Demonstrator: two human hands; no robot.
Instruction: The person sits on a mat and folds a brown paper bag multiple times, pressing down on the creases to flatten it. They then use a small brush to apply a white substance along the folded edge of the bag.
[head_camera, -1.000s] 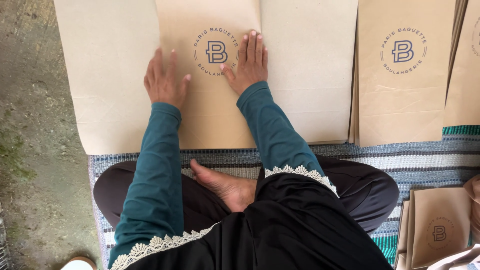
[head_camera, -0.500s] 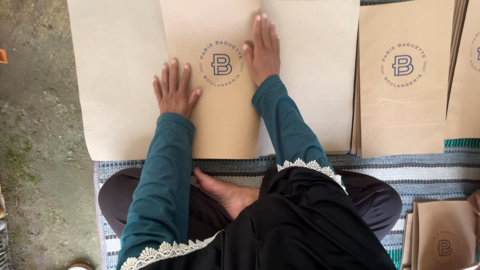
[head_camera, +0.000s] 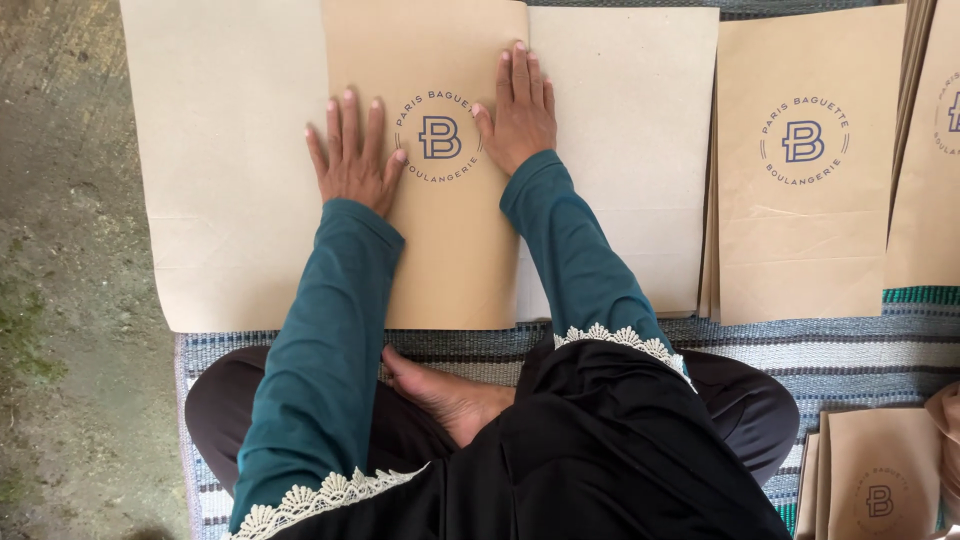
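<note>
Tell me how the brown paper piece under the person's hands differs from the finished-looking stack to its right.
The folded piece lies on a wide, paler flat sheet; the stack of bags lies partly on the striped mat. The left hand and right hand press flat on the folded piece; nothing touches the stack of bags. The folded piece is narrower than the bags. Both are brown paper with a round dark blue emblem.

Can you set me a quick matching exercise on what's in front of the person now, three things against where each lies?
Things:
1. left hand
2. right hand
3. stack of printed bags

Places:
A. right of the round print
B. far right, untouched
C. left of the round print

Pairs: 1-C, 2-A, 3-B. Both hands lie flat on the folded brown paper.
</note>
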